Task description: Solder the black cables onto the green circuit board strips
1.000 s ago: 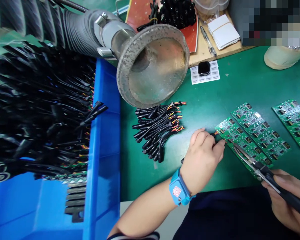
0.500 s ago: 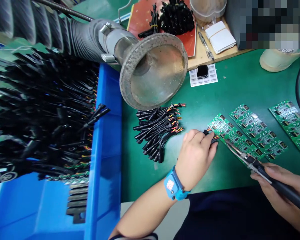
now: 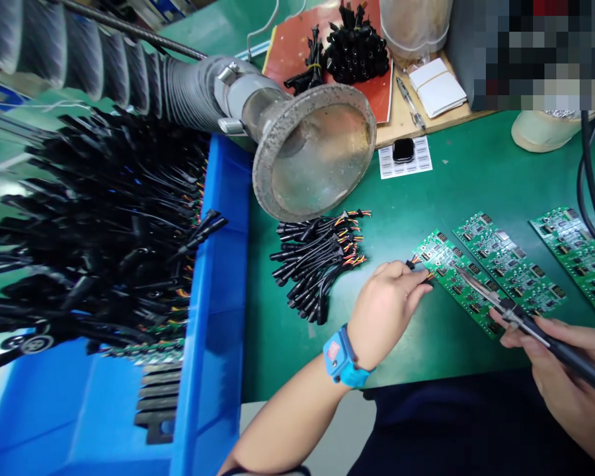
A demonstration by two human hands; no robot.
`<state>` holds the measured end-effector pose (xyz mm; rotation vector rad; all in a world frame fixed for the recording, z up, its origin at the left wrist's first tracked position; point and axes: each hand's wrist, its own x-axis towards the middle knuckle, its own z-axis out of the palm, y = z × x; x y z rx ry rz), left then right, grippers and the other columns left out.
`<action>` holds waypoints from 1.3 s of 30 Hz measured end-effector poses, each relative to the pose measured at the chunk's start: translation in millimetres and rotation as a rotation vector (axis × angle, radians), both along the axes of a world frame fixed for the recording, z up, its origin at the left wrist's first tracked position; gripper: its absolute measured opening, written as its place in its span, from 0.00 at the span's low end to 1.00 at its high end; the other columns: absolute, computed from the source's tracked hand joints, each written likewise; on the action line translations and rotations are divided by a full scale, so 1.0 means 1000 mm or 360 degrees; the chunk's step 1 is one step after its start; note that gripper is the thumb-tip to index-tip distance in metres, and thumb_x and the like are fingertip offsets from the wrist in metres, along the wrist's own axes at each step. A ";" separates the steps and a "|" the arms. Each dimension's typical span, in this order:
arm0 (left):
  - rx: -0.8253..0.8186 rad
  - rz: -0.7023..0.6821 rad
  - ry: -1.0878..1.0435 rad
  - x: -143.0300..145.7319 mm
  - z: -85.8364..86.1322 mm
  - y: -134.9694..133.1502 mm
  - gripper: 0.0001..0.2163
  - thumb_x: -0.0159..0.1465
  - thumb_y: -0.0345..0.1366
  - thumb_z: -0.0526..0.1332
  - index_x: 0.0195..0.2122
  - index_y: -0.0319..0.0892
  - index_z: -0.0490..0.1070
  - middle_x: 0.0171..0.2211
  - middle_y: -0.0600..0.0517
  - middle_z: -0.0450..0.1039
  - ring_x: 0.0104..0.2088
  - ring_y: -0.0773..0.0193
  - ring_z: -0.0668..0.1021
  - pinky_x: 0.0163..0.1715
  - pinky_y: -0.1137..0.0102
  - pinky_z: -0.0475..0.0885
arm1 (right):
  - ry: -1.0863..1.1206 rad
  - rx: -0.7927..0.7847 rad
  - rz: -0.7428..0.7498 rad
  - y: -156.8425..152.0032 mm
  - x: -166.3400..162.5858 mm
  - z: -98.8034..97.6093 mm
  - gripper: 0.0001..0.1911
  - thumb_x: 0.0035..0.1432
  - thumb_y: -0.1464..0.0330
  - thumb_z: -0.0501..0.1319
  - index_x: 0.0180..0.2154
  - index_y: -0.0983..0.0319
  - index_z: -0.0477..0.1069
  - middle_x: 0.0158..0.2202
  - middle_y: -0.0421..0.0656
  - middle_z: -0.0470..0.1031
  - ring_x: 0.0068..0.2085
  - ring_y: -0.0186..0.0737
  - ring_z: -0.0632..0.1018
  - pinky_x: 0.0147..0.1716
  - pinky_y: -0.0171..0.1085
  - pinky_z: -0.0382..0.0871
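Observation:
My left hand (image 3: 384,307), with a blue wrist strap (image 3: 344,360), pinches a short black cable at the near left edge of a green circuit board panel (image 3: 449,274). The cable's red and yellow wire ends (image 3: 430,275) meet the board edge, and most of its body is hidden by my fingers. Another wired cable end (image 3: 413,261) lies just above. My right hand (image 3: 560,354) grips a soldering iron (image 3: 515,316) with a thin metal tube along it. Its tip is over the panel's middle; contact cannot be told.
Two more panels (image 3: 513,261) (image 3: 575,251) lie to the right. Black cables (image 3: 310,264) are piled left of my hand. A fume extractor hood (image 3: 317,152) hangs above them. A blue bin (image 3: 218,264) full of cables stands at left. A smartwatch face (image 3: 403,150) rests on a label sheet.
The soldering iron's tip has moved up and right across the panel, away from the wires. My left hand stays at the board edge, its fingers slightly shifted. The camera view has shifted a little.

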<state>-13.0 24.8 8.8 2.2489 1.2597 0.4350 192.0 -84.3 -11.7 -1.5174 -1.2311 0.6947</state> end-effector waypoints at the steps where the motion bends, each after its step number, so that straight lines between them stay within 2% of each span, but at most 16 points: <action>1: -0.0005 0.0030 -0.0006 0.001 0.000 -0.002 0.10 0.63 0.33 0.57 0.44 0.39 0.72 0.34 0.48 0.71 0.35 0.62 0.74 0.37 0.66 0.73 | 0.0045 -0.0043 -0.0001 -0.001 0.001 -0.003 0.11 0.49 0.73 0.63 0.37 0.60 0.68 0.30 0.40 0.77 0.33 0.41 0.79 0.35 0.40 0.76; 5: 0.0006 0.0066 0.0020 0.008 -0.001 -0.009 0.11 0.64 0.33 0.56 0.46 0.40 0.70 0.38 0.47 0.69 0.36 0.62 0.74 0.37 0.65 0.73 | 0.0180 -0.0047 -0.0008 -0.005 0.006 -0.012 0.13 0.49 0.73 0.64 0.39 0.61 0.68 0.31 0.41 0.77 0.35 0.46 0.80 0.36 0.46 0.76; 13: -0.0045 0.0139 0.0032 0.014 -0.004 -0.005 0.06 0.64 0.34 0.56 0.38 0.44 0.72 0.35 0.50 0.67 0.35 0.64 0.73 0.35 0.68 0.72 | 0.0198 -0.0050 -0.0047 -0.007 0.006 -0.016 0.13 0.50 0.74 0.63 0.40 0.61 0.67 0.32 0.42 0.78 0.35 0.44 0.80 0.33 0.42 0.77; 20: -0.0155 0.0264 0.0036 0.022 0.001 -0.005 0.04 0.61 0.34 0.58 0.32 0.42 0.71 0.32 0.51 0.66 0.33 0.63 0.72 0.34 0.67 0.70 | 0.0118 0.0063 0.0004 -0.005 0.006 -0.017 0.15 0.51 0.74 0.63 0.42 0.61 0.67 0.32 0.41 0.78 0.36 0.44 0.80 0.34 0.41 0.77; 27: -0.0031 0.0386 0.0022 0.028 -0.005 -0.005 0.04 0.57 0.31 0.60 0.26 0.41 0.69 0.28 0.52 0.67 0.30 0.64 0.72 0.31 0.67 0.70 | 0.0094 0.0079 0.0049 -0.006 0.009 -0.019 0.16 0.51 0.75 0.63 0.43 0.61 0.67 0.32 0.41 0.77 0.36 0.44 0.80 0.34 0.42 0.77; 30: -0.0007 0.0298 -0.0010 0.022 -0.003 -0.005 0.01 0.59 0.32 0.61 0.30 0.42 0.70 0.30 0.51 0.69 0.32 0.63 0.73 0.33 0.67 0.70 | 0.0082 0.0082 0.0053 -0.007 0.007 -0.018 0.16 0.50 0.75 0.63 0.43 0.61 0.67 0.33 0.41 0.77 0.36 0.43 0.79 0.34 0.41 0.77; 35: 0.0077 0.0238 0.0164 0.008 0.008 -0.009 0.12 0.56 0.37 0.66 0.39 0.39 0.68 0.34 0.49 0.73 0.34 0.58 0.74 0.34 0.62 0.72 | -0.0006 0.0127 0.0089 -0.004 0.000 -0.007 0.13 0.50 0.75 0.63 0.40 0.60 0.68 0.32 0.39 0.76 0.35 0.38 0.79 0.36 0.38 0.76; 39: 0.0075 0.0224 0.0207 0.006 0.009 -0.010 0.12 0.58 0.39 0.63 0.41 0.39 0.71 0.31 0.49 0.74 0.33 0.59 0.75 0.35 0.62 0.72 | -0.0131 0.0195 0.0295 0.000 -0.002 0.000 0.14 0.51 0.76 0.61 0.40 0.58 0.68 0.33 0.39 0.77 0.37 0.38 0.79 0.38 0.36 0.76</action>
